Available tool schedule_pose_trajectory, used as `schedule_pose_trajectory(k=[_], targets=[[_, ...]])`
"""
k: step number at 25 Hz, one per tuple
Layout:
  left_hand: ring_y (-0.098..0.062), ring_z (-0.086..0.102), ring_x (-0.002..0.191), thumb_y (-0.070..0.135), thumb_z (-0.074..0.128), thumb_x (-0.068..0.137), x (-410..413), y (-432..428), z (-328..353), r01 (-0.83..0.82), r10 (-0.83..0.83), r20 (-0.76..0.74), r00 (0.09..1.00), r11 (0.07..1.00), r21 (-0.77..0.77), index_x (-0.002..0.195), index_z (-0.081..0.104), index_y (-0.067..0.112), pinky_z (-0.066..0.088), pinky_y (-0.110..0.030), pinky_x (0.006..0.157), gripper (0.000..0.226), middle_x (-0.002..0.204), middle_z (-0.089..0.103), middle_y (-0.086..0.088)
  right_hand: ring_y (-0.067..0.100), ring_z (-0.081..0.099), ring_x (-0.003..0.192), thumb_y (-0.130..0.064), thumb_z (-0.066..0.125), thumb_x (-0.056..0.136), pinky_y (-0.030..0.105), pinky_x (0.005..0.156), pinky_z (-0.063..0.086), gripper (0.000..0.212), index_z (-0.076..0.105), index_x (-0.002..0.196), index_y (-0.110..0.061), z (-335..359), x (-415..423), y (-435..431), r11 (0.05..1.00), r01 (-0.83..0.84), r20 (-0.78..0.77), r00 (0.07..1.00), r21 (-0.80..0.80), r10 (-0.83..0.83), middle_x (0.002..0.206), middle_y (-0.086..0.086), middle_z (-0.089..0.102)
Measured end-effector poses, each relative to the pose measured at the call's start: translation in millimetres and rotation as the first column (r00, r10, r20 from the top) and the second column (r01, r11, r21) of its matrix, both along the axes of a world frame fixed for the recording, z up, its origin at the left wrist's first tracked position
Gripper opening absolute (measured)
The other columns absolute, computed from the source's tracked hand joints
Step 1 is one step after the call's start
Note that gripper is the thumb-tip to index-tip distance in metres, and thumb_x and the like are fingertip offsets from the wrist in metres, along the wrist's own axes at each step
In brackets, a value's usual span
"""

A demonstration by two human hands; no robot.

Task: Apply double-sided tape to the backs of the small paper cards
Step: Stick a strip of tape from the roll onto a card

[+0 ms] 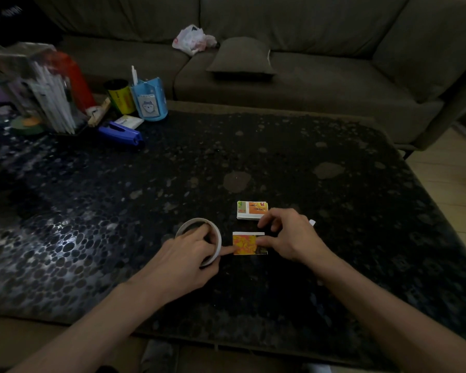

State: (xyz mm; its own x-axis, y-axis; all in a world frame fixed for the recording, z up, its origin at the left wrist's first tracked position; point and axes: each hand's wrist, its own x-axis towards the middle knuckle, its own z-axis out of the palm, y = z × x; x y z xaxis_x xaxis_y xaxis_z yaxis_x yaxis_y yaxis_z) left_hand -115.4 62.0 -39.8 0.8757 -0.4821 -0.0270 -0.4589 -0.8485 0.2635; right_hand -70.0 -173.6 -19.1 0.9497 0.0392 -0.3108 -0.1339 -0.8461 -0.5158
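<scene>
A small orange-and-yellow paper card (246, 244) lies on the dark table (145, 211) with a white tape strip (248, 233) along its far edge. My left hand (189, 254) holds the white tape roll (199, 224), fingers curled through its hole, and its index fingertip presses the card's left edge. My right hand (288, 235) presses its thumb on the card's right part, the other fingers curled above the strip. A small white object (312, 222) sticks out behind this hand. A short stack of cards (252, 210) sits just beyond.
At the table's far left stand a blue stapler (120, 133), a blue pen holder (150, 102), a yellow-black can (120, 96) and a clear organizer with pens (46, 87). A grey sofa (280, 63) with a cushion (241, 56) and a plastic bag (193, 39) runs behind the table.
</scene>
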Motion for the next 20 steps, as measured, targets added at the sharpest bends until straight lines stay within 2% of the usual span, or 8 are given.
schedule_pose_trajectory(k=[2, 5, 8, 10, 12, 14, 16, 20], targets=[[-0.003, 0.050, 0.103, 0.046, 0.049, 0.103, 1, 0, 1, -0.001, 0.001, -0.009, 1.000, 1.000, -0.012, 0.136, 0.064, 0.040, 0.049, -0.026, 0.076, 0.037, 0.107, 0.033, 0.018, 0.004, 0.055, 0.098, -0.027, 0.079, 0.091, 0.026, 0.086, 0.053, 0.032, 0.066, 0.118, -0.038, 2, -2, -1, 0.998, -0.057, -0.009, 0.998, 0.027, 0.057, 0.111, -0.013, 0.051], [0.000, 0.048, 0.100, 0.046, 0.053, 0.102, 3, -2, 2, 0.008, -0.009, -0.022, 1.000, 0.999, -0.051, 0.138, 0.060, 0.048, 0.048, -0.024, 0.075, 0.037, 0.110, 0.037, 0.020, 0.004, 0.053, 0.097, -0.037, 0.085, 0.084, 0.021, 0.080, 0.046, 0.036, 0.063, 0.113, -0.042, 3, -7, -4, 0.992, -0.126, 0.003, 0.992, 0.020, 0.126, 0.113, -0.014, 0.046], [0.001, 0.050, 0.100, 0.047, 0.057, 0.099, 5, -6, 1, -0.009, 0.008, -0.008, 1.000, 0.995, -0.103, 0.133, 0.065, 0.042, 0.050, -0.024, 0.074, 0.035, 0.110, 0.038, 0.025, 0.005, 0.050, 0.106, -0.038, 0.089, 0.079, 0.020, 0.075, 0.039, 0.037, 0.062, 0.106, -0.038, 4, -8, -3, 0.991, -0.137, -0.004, 0.991, -0.004, 0.137, 0.117, -0.011, 0.046], [0.002, 0.054, 0.105, 0.047, 0.061, 0.097, 6, -7, -1, -0.011, 0.008, -0.019, 1.000, 0.983, -0.181, 0.134, 0.062, 0.048, 0.055, -0.025, 0.078, 0.037, 0.116, 0.044, 0.027, 0.005, 0.052, 0.101, -0.035, 0.089, 0.080, 0.019, 0.073, 0.041, 0.034, 0.060, 0.098, -0.038, 5, -7, -1, 0.991, -0.133, -0.018, 0.991, 0.034, 0.134, 0.115, -0.012, 0.048], [0.006, 0.055, 0.106, 0.047, 0.065, 0.095, 6, -9, -1, -0.033, 0.022, -0.043, 0.999, 0.960, -0.278, 0.134, 0.058, 0.054, 0.054, -0.021, 0.080, 0.041, 0.119, 0.048, 0.030, 0.004, 0.058, 0.091, -0.027, 0.087, 0.082, 0.017, 0.070, 0.044, 0.034, 0.058, 0.096, -0.039, 5, -7, 1, 0.984, -0.140, -0.031, 0.989, 0.106, 0.144, 0.108, -0.016, 0.053], [0.009, 0.056, 0.107, 0.046, 0.070, 0.091, 7, -13, -2, -0.104, 0.092, -0.048, 0.995, 0.919, -0.380, 0.133, 0.061, 0.048, 0.053, -0.018, 0.085, 0.043, 0.121, 0.055, 0.028, 0.005, 0.066, 0.090, -0.018, 0.085, 0.085, 0.019, 0.071, 0.053, 0.035, 0.061, 0.101, -0.037, 5, -9, 2, 0.964, -0.139, -0.046, 0.987, 0.226, 0.153, 0.107, -0.013, 0.062], [0.010, 0.060, 0.104, 0.045, 0.076, 0.087, 10, -16, -1, -0.199, 0.178, -0.089, 0.980, 0.849, -0.489, 0.125, 0.066, 0.041, 0.054, -0.016, 0.083, 0.040, 0.114, 0.064, 0.025, 0.004, 0.071, 0.093, -0.014, 0.084, 0.085, 0.020, 0.075, 0.057, 0.038, 0.065, 0.109, -0.036, 7, -11, 2, 0.922, -0.123, -0.047, 0.987, 0.367, 0.151, 0.108, -0.009, 0.069], [-0.003, 0.074, 0.082, 0.032, 0.076, 0.092, 15, -22, 6, -0.320, 0.101, -0.347, 0.933, 0.673, -0.666, 0.099, 0.079, 0.032, 0.058, -0.022, 0.070, 0.008, 0.089, 0.078, 0.012, -0.002, 0.073, 0.092, -0.019, 0.084, 0.085, 0.015, 0.074, 0.057, 0.025, 0.076, 0.105, -0.032, 14, -14, 0, 0.822, -0.099, -0.017, 0.991, 0.560, 0.131, 0.099, -0.010, 0.078]])
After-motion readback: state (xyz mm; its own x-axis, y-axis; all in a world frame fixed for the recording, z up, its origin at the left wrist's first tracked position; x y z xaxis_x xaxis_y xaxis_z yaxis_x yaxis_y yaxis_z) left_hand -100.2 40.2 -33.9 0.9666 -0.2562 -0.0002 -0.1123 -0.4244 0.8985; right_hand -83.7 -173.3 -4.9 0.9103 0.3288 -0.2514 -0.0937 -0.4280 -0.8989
